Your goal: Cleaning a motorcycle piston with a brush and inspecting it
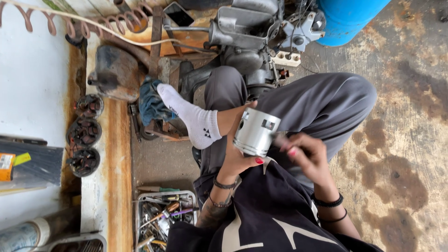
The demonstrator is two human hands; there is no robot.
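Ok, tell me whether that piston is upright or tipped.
Tipped: the piston lies sideways in the left hand, its pin hole facing the camera.

Not much in the way of packaging here: there's a small orange box with a yellow tag-like flap beside it at the far left edge, sitting on a dark corrugated sheet. Up top, a dark phone screen lies tilted near the engine, and a white cylindrical container with a pale label sits bottom left.
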